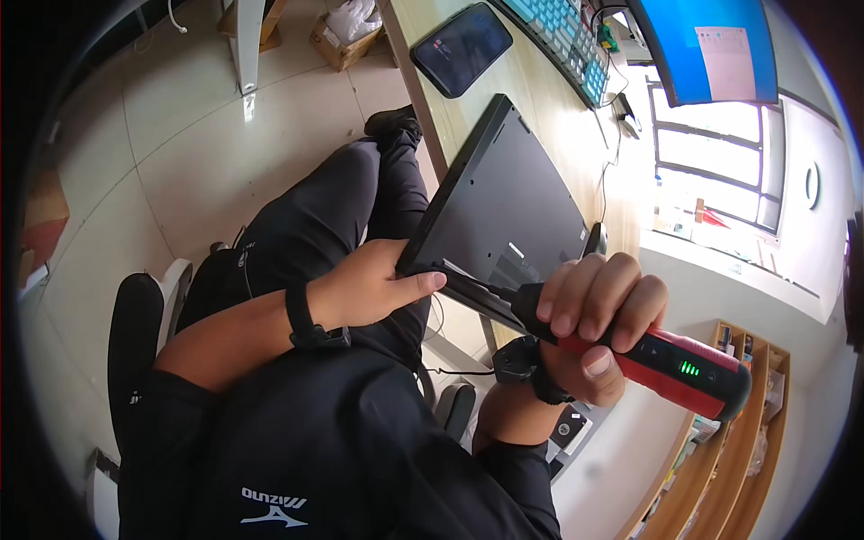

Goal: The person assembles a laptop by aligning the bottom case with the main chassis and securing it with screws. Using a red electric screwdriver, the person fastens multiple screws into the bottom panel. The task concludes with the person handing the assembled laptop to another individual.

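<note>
1. Room: a tiled floor (180, 171), a bright window (711, 153) and a wooden shelf unit (765, 432) surround the wood-grain surface (567, 135).
2. Surface: a smartphone (462, 49) lies beside the edge nearest the person; a keyboard (562, 45) sits farther in, before a monitor (675, 45).
3. Black laptop (495, 198): underside upward, projecting past that same edge.
4. Left hand (360, 281): grasps the laptop's near corner, thumb on top.
5. Right hand (598, 310): clenched around a red-and-black electric screwdriver (688, 369), bit directed toward that corner; contact cannot be determined.
</note>
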Demonstrator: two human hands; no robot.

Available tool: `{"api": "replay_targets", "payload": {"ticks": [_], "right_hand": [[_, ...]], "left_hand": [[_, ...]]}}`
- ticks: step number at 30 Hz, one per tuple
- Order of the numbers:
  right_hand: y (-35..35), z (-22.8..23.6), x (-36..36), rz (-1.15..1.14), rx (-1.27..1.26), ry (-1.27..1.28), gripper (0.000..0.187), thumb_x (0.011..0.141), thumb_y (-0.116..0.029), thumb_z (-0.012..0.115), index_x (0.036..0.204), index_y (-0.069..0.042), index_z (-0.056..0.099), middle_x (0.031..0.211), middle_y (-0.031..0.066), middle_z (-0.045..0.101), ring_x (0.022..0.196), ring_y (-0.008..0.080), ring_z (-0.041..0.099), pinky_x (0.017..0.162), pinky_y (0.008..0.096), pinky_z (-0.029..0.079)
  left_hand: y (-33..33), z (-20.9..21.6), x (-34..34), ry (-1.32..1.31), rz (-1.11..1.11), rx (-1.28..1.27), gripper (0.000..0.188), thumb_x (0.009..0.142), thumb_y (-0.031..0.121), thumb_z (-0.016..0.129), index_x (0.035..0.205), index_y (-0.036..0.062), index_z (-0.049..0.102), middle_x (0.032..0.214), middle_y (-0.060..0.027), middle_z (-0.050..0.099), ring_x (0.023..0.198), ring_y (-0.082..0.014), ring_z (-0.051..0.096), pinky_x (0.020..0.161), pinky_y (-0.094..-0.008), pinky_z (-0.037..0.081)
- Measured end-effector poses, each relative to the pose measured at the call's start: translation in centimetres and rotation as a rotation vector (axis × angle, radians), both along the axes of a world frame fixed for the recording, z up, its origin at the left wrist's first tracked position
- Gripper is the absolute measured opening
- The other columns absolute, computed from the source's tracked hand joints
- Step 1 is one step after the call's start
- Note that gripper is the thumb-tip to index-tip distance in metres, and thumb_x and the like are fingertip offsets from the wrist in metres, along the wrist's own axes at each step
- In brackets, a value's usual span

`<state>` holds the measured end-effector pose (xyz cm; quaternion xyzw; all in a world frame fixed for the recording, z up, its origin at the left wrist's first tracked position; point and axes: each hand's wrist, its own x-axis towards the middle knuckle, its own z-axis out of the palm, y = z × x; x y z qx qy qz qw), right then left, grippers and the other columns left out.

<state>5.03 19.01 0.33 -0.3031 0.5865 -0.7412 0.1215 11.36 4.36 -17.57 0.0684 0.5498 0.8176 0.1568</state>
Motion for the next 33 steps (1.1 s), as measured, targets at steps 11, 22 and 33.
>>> {"api": "replay_targets", "payload": {"ticks": [11,22,33], "right_hand": [[0.2,-0.1,-0.8,0.124,0.003,0.044,0.033,0.072,0.0,0.082,0.084,-0.014,0.054,0.082,0.0046,0.06,0.073,0.0209,0.065,0.069,0.0374,0.058],[-0.4,-0.3,-0.8,0.183,-0.043,0.057,0.029,0.066,0.001,0.083,0.076,-0.013,0.059,0.076,0.0049,0.061,0.065,0.0212,0.063,0.062,0.0378,0.056],[3.4,1.4,-1.7,-0.136,-0.021,0.2,0.027,0.082,-0.014,0.074,0.094,-0.012,0.049,0.083,0.0048,0.049,0.072,0.0176,0.053,0.066,0.034,0.047]], "left_hand": [[-0.1,0.1,0.2,-0.032,-0.011,0.023,0.035,0.101,0.036,0.063,0.096,0.0022,0.063,0.073,-0.0046,0.059,0.068,-0.0156,0.054,0.067,-0.0319,0.046],[-0.2,0.0,0.1,-0.011,-0.021,-0.021,0.036,0.101,0.038,0.063,0.098,0.0022,0.062,0.072,-0.0056,0.058,0.069,-0.0179,0.057,0.068,-0.0334,0.046],[-0.4,0.0,0.0,-0.131,-0.088,0.023,0.029,0.1,0.03,0.065,0.09,0.0038,0.063,0.077,-0.0016,0.063,0.071,-0.0086,0.059,0.066,-0.0257,0.049]]}}
